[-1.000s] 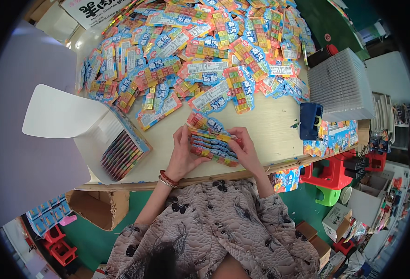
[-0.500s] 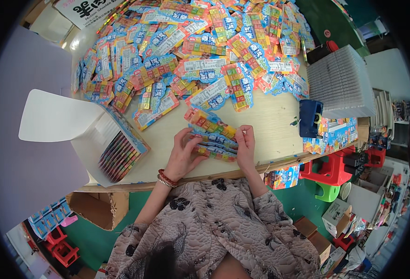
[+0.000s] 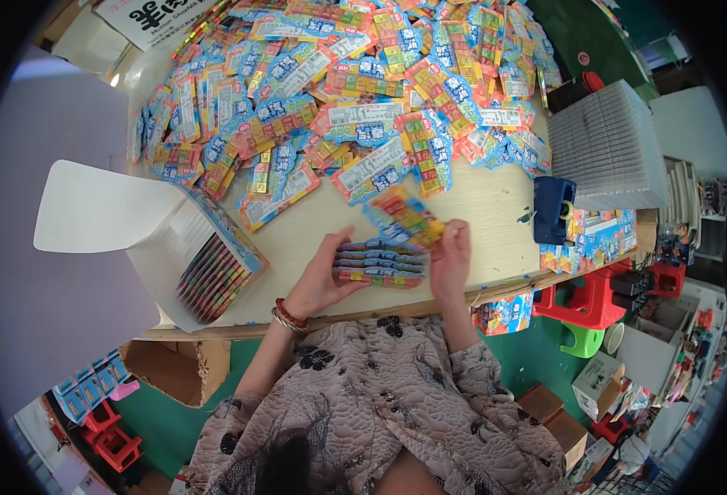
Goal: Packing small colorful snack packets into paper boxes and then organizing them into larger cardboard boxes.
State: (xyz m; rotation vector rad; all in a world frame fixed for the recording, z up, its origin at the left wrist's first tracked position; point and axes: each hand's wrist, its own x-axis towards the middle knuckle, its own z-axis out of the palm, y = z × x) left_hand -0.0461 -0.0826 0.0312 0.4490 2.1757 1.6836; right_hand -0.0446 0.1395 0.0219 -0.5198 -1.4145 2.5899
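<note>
My left hand (image 3: 315,276) is closed on the left end of a small stack of packs (image 3: 380,266), flat, colourful blister cards lying overlapped near the table's front edge. My right hand (image 3: 454,262) pinches one single blister pack (image 3: 404,219) by its right corner, tilted just above the far side of that stack. This pack is slightly blurred. Beyond both hands spreads a large heap of the same blister packs (image 3: 363,124), some face up and some showing pale labelled backs. To the left stands an open display box (image 3: 235,231) with a row of packs inside and its white flap raised.
At right on the table (image 3: 495,235) are a blue tape dispenser (image 3: 551,210) and a tall stack of clear plastic trays (image 3: 602,148). An opened cardboard carton (image 3: 174,371) sits below the front edge at left. Red stools (image 3: 590,301) stand on the green floor to the right.
My right hand has moved slightly right, and its pack has swung up and right, apart from the stack. The stack in my left hand now lies more evenly lined up.
</note>
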